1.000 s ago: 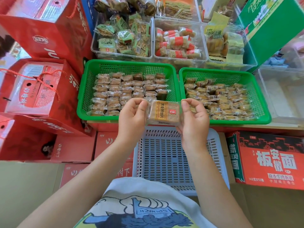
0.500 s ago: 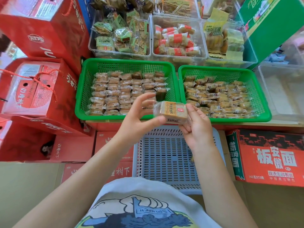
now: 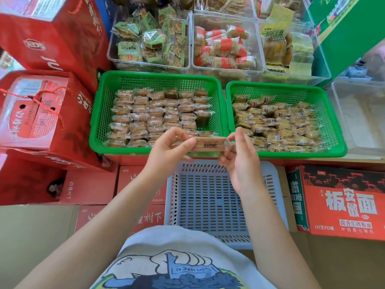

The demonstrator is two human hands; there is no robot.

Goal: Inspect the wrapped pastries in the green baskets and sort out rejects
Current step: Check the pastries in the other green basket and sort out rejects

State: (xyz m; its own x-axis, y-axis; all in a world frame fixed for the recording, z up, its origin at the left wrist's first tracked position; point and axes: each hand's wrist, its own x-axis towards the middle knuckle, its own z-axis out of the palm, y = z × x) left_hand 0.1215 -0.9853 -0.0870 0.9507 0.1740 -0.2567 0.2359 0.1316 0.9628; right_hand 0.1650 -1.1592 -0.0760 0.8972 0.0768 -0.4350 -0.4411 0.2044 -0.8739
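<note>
Red gift boxes stand at far left, untouched. The left green basket holds wrapped pastries in tidy rows; the right green basket holds a looser heap. Between them, above the white basket, the left hand pinches one end of the wrapped pastry between thumb and forefinger, and the right hand pinches the wrapper seal at the other end. A second ago the printed face was up; half a second ago it was tilted; now the piece is turned edge-on, side label showing. Judgement: inspection of this piece is mid-course, faces and edge being checked in turn. No verdict is evident. The white basket, presumably for rejects, shows no pastry.
</note>
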